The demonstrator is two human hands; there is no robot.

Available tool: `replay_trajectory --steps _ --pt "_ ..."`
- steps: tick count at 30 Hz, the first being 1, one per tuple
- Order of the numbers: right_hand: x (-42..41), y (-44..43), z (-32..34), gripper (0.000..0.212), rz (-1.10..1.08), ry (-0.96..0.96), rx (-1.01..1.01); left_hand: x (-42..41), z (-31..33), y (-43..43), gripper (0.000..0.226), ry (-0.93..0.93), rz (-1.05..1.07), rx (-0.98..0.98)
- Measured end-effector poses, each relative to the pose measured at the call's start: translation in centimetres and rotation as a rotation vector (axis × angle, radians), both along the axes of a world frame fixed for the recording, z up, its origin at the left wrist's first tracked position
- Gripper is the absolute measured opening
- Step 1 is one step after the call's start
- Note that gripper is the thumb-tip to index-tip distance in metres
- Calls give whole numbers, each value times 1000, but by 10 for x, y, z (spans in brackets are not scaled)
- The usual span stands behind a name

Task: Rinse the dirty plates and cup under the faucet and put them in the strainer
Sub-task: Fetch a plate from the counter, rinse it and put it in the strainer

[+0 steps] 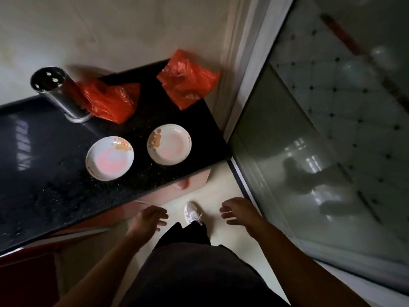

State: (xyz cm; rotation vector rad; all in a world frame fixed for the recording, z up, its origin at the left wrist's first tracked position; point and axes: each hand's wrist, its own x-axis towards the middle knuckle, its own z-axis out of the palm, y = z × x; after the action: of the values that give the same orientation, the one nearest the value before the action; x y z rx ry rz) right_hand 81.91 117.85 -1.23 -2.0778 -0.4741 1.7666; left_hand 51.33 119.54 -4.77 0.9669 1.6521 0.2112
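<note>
Plates [110,158] [169,144] sit on counter [44,173], untouched.

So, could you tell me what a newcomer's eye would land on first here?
Two orange bags glow at the back of the black counter, beside a steel holder. Two pink-smeared plates sit nearer. Both hands hover open, empty, over the floor.

We see a dim, soft frame, window glare on the black countertop [33,138], motion blur, wide-angle bending at edges.
</note>
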Motion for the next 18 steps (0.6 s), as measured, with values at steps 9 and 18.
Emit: replay_trajectory --steps 9,18 --pt "-17 193 18 33 399 -10 207 73 27 132 21 -234 622 -102" --pt "-27 279 13 43 838 -65 215 118 29 155 29 -163 978 -21"
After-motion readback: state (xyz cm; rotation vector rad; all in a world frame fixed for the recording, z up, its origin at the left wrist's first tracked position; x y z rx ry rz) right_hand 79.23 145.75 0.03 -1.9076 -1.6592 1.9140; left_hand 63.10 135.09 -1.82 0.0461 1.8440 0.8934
